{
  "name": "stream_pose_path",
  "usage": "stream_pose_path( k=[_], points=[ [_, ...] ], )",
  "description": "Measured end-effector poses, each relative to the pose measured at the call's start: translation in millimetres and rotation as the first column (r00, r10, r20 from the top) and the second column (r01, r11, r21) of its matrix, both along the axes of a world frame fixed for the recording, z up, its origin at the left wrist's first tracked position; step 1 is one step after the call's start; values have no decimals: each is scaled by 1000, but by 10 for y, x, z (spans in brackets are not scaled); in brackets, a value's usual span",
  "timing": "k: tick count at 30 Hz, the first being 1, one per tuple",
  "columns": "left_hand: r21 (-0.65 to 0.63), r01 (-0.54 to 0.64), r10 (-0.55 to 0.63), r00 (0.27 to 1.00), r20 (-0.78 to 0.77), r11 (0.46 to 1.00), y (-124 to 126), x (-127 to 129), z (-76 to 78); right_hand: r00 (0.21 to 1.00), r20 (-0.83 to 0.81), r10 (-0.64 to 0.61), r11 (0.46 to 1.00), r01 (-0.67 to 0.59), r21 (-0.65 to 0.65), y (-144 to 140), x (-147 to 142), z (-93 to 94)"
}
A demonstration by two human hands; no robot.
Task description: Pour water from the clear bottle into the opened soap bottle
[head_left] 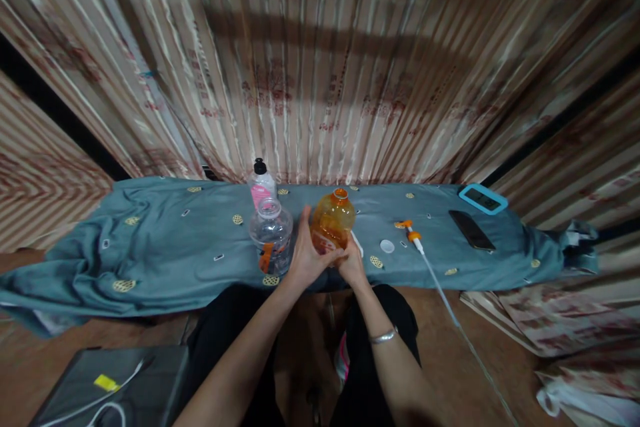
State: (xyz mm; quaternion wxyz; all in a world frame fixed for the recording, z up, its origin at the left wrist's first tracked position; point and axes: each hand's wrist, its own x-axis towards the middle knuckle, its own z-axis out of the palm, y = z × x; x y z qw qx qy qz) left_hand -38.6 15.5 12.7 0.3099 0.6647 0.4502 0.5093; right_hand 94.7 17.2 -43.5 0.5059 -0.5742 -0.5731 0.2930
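Note:
A round amber bottle (334,217) with an open neck and no cap is held between my two hands, low over the cloth. My left hand (309,255) cups its left side, the thumb lying across the lower front. On the lower right, my right hand (352,263) grips the base, its fingers partly hidden. Just left of my left hand stands a clear plastic bottle (271,233), open at the top, with an orange and black label. Behind that is a pink-labelled bottle (262,188) with a black top.
An orange pump head (413,235) on a white tube lies to the right beside a white disc (387,246). Farther right are a phone (471,229) and a blue-framed digital clock (483,199). A teal patterned cloth (175,247) covers the narrow table; a curtain hangs behind.

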Motion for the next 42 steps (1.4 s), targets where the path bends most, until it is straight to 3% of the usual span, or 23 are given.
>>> stream_pose_path(
  k=[6, 11, 14, 17, 22, 27, 32, 37, 40, 42],
  points=[
    [135, 16, 8, 985, -174, 991, -605, -228, -114, 996, 46, -77, 993, 80, -86, 16, 33, 150],
    [201, -164, 206, 956, -210, 966, -948, -494, -111, 991, 99, -95, 985, 108, -136, -17, 28, 190],
    [258, -324, 370, 916, -153, 910, -891, -657, -56, 988, 118, -102, 982, 119, -147, -31, 22, 166],
    [182, -422, 439, 896, -63, 888, -678, -759, -18, 989, 118, -89, 983, 106, -147, -40, 18, 134],
    [-55, -409, 412, 907, 90, 911, -256, -761, 4, 994, 97, -53, 989, 65, -131, -102, 49, 72],
    [-150, -429, 445, 890, 96, 891, -76, -724, 2, 997, 36, -68, 994, 71, -87, -335, 136, 21],
    [-183, -468, 484, 873, 53, 864, -75, -731, 17, 996, -48, -80, 994, 76, -75, -733, 104, -46],
    [-108, -423, 428, 903, 31, 900, -211, -717, 128, 965, -263, -11, 989, -28, -145, -1046, -116, -162],
    [-108, -304, 311, 949, 55, 947, -390, -659, 239, 877, -480, 27, 975, -129, -182, -1137, -231, -168],
    [-144, -194, 209, 973, 95, 970, -537, -591, 303, 761, -647, 59, 953, -235, -190, -1164, -273, -128]
  ],
)
